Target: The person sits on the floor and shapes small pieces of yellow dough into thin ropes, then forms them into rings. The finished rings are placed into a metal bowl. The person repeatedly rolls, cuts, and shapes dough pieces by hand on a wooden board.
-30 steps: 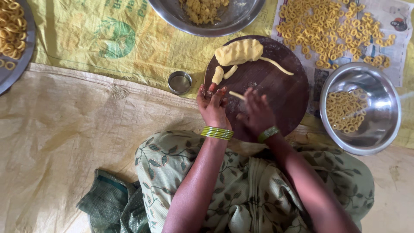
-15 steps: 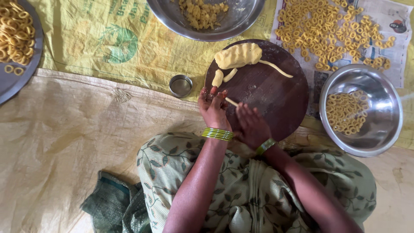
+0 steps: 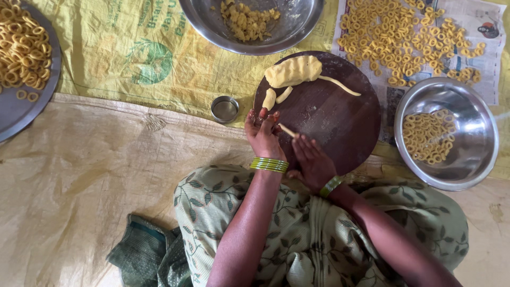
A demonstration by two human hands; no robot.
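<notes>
The person sits cross-legged on the floor with a round dark wooden board (image 3: 329, 117) pulled right up to the knees, so both hands work without stretching. The left hand (image 3: 264, 135) lies at the board's near left edge, fingers bent, and its grip looks lightly closed on one end of a thin dough strand (image 3: 287, 130). The right hand (image 3: 312, 159) lies palm down just behind the strand's other end; whether its fingers pinch the strand or only press on it cannot be told.

Two short dough pieces (image 3: 276, 97) and the main dough lump (image 3: 294, 71) wait farther up the board, close enough to pinch from. A small steel cup (image 3: 224, 109) stands just left of the board. A steel bowl of finished rings (image 3: 446, 133) sits to the right, within easy drop. Beyond it, more rings (image 3: 404, 37) dry spread on newspaper.
</notes>
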